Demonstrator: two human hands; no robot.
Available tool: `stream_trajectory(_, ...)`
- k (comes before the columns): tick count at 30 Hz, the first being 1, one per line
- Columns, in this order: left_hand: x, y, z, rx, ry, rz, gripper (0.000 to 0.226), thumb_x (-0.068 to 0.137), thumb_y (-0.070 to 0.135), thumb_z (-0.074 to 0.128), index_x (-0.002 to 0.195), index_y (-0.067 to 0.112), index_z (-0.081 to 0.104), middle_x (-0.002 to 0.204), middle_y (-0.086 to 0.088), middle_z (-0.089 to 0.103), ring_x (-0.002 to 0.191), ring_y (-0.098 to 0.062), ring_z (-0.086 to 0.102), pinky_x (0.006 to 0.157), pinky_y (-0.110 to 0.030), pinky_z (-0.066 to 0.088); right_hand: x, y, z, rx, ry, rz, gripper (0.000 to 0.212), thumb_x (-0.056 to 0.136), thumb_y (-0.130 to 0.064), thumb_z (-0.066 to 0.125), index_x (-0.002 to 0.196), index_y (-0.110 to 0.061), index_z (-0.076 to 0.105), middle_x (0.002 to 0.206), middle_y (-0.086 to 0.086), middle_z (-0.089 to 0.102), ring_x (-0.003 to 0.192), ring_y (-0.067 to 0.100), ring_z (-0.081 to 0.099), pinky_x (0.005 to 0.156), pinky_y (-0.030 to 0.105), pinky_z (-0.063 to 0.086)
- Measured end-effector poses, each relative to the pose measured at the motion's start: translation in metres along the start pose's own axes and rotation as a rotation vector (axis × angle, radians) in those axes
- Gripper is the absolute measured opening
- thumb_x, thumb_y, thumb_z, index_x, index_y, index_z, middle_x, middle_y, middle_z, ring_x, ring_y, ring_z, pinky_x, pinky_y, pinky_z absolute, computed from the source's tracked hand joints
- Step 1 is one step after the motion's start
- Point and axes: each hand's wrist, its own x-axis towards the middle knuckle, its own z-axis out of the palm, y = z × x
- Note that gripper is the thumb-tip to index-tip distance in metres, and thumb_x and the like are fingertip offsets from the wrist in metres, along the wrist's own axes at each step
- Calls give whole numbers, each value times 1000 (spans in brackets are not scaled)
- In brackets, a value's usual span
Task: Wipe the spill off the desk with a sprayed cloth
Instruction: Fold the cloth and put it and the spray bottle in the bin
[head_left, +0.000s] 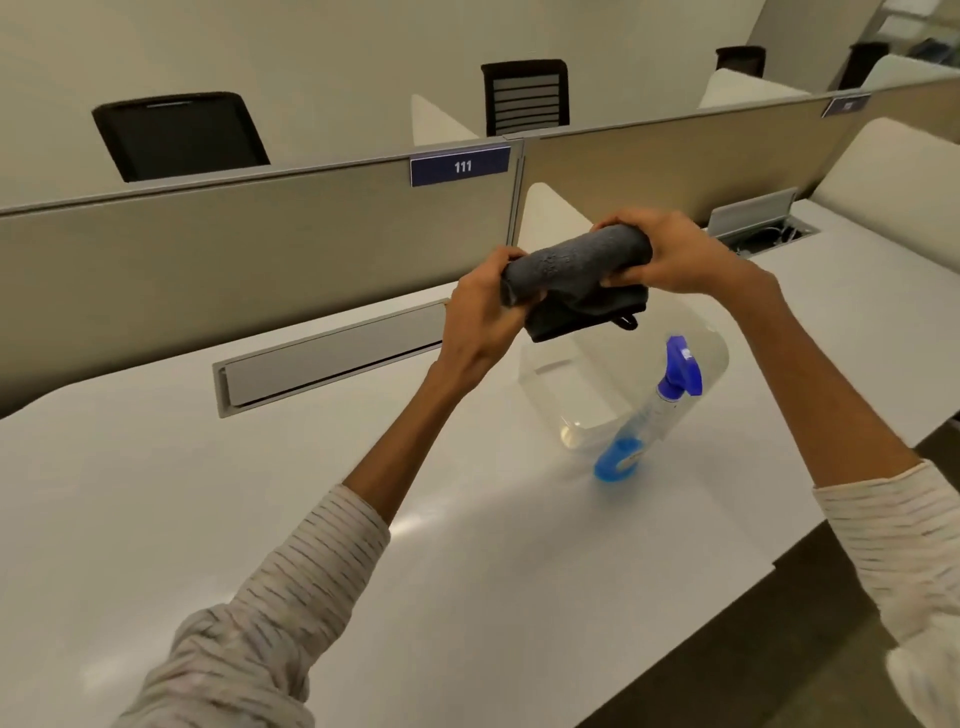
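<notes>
White desk (260, 493), bottle (649, 415) nr right edge. Cloth (582, 260) is held rolled above it, L hand (485, 312) & R hand (680, 254) clenched on its ends. Should be unrolled, sprayed evenly before wiping; no spill is made out.

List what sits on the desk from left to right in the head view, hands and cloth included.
Closed cable tray → left hand → grey cloth → right hand → open cable box. The spray bottle and clear container overlap below the cloth, so they are omitted.

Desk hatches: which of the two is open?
The right hatch, past the right hand: its lid stands up, with cables showing inside. The left hatch, beside the left hand, lies shut and flat.
</notes>
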Motion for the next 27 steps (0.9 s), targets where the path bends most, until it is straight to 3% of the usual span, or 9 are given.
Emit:
stream_trajectory(4,26,-14,40,-106,-22,-116,44,85,19,72,120,8,48,110,-9,64,92,-19,64,77,-24,59,22,58,-4,26,-82,89,54,80,-29,75,123,-30,42,115,1,52,97,20,58,65,18,47)
stream_trajectory(7,35,-28,74,-131,-20,-199,44,87,19,71,121,10,45,109,-6,63,85,-17,64,70,-20,59,38,101,1,42,-131,118,55,83,-36,71,126,-27,38,118,7,54,91,16,58,64,19,48)
stream_trajectory(11,32,-55,119,-117,-42,-373,49,86,17,71,125,15,40,114,-12,59,92,-29,65,77,-36,60,49,145,29,23,-188,138,58,87,-34,68,132,-24,32,121,10,52,97,23,59,67,21,50)
stream_trajectory(15,12,-85,151,-60,-31,-501,46,86,22,71,122,17,42,121,-16,52,96,-25,59,59,-11,51,52,176,67,31,-252,137,59,88,-31,67,135,-21,32,130,18,52,104,30,58,80,34,53)
stream_trajectory(17,1,-95,162,-16,-46,-545,43,87,22,70,120,16,43,121,-15,53,95,-22,56,66,-12,48,53,190,86,34,-288,138,58,88,-30,68,134,-18,35,131,17,53,106,30,57,81,32,50)
stream_trajectory(21,-16,-101,179,76,-146,-626,41,89,20,66,124,14,45,122,-15,52,105,-29,56,89,-38,54,48,215,119,61,-356,170,55,85,-32,70,128,-13,42,123,14,59,95,19,55,81,29,45)
stream_trajectory(24,-26,-100,189,175,-203,-604,39,92,19,61,128,13,46,124,-16,52,107,-30,58,87,-30,50,40,234,143,56,-407,209,54,84,-36,71,124,-11,45,115,14,63,87,17,57,73,25,43)
stream_trajectory(27,-28,-94,197,343,-238,-572,43,96,20,56,136,11,44,133,-15,50,115,-30,55,97,-36,49,35,245,157,90,-388,237,53,82,-38,72,121,-12,47,109,11,64,79,13,57,61,17,42)
